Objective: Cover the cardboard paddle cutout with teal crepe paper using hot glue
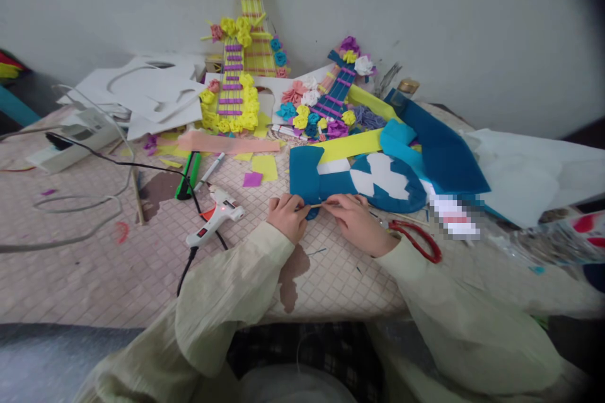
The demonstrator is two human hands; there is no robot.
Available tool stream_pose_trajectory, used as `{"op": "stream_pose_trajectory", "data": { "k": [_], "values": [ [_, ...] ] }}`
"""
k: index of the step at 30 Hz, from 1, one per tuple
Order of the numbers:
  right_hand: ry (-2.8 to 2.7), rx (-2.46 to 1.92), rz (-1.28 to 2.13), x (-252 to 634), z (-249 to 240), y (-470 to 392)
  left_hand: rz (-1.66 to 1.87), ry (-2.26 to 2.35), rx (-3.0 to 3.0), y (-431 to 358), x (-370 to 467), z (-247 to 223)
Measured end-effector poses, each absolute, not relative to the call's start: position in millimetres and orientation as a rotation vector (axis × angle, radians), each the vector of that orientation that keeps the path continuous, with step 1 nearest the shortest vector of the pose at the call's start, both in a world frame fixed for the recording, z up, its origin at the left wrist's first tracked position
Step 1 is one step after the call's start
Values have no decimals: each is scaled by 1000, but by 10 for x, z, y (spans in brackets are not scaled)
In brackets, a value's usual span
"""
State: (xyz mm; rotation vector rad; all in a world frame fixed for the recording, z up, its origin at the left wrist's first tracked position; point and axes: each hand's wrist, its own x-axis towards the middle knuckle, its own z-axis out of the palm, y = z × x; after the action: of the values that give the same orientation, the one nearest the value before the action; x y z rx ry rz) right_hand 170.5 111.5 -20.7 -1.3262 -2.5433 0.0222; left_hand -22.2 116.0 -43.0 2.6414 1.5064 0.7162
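Note:
A dark blue paper-covered shape [338,184] lies on the table, with a square part at its left and a rounded part with white patches [382,176] at its right. At its lower edge, my left hand [289,216] pinches one end of a thin wooden stick [316,206]. My right hand [355,220] has its fingers closed on the other end of the stick, close to the blue paper. Just right of my right hand lie red-handled scissors [420,239]. A white glue gun [215,217] with a small red light lies left of my left hand.
Paper-flower-trimmed yellow [231,85] and blue [334,97] string-instrument shapes stand at the back. White card sheets [146,94], a power strip [78,135] and cables are at the left. A green cutter [188,176] lies above the glue gun. Blue paper [444,145] and white sheets [534,170] are at the right.

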Motion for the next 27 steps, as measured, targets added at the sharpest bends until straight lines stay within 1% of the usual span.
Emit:
{"op": "stream_pose_trajectory", "data": {
  "k": [12,21,27],
  "values": [
    [-2480,-1153,195,1725,-237,1204,928,1320,2629,1201,-262,-480],
    [-2474,-1208,70,1696,-251,1191,991,1247,2586,1245,-284,-507],
    [-2533,-1252,-8,1677,-217,1240,1028,1440,2584,1245,-252,-512]
  ]
}}
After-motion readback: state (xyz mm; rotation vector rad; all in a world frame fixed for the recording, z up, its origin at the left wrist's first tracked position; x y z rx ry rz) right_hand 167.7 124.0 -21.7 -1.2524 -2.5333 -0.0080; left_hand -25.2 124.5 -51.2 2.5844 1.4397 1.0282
